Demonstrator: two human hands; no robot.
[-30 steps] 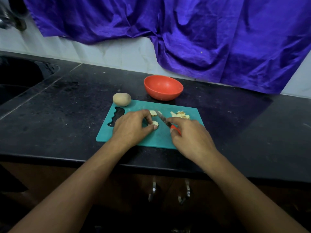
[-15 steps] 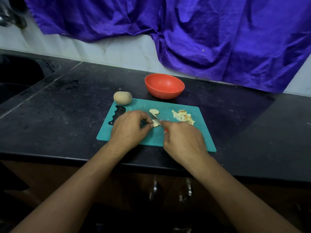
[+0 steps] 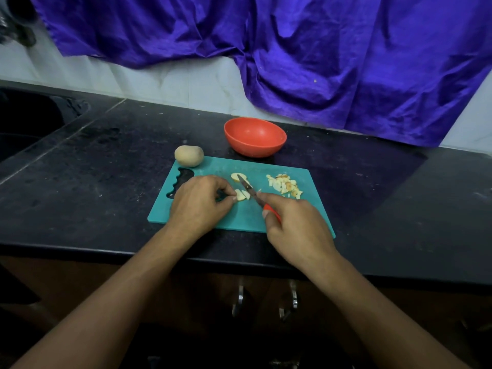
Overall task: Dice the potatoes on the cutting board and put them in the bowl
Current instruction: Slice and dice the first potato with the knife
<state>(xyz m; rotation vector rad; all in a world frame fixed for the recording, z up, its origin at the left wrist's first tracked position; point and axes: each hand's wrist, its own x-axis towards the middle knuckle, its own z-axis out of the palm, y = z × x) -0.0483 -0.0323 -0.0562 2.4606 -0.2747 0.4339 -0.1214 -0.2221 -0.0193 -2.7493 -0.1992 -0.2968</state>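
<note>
1. Left hand (image 3: 198, 206) pinches a cut potato slice (image 3: 242, 195) on the teal cutting board (image 3: 247, 218).
2. Right hand (image 3: 295, 230) grips the red-handled knife (image 3: 249, 189), blade just beside that slice.
3. Diced pile (image 3: 285, 185) sits board-right, whole potato (image 3: 189, 155) at the far-left corner, red bowl (image 3: 255, 137) just behind.

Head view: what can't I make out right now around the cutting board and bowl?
All in the head view.
1. Knife handle: mostly buried in the right hand; only a red strip shows.
2. Potato piece: left end covered by fingertips of the left hand.
3. Bowl: near inner wall hidden behind its rim.
4. Dark object, top left corner: blurred, cut off by the frame edge.
</note>
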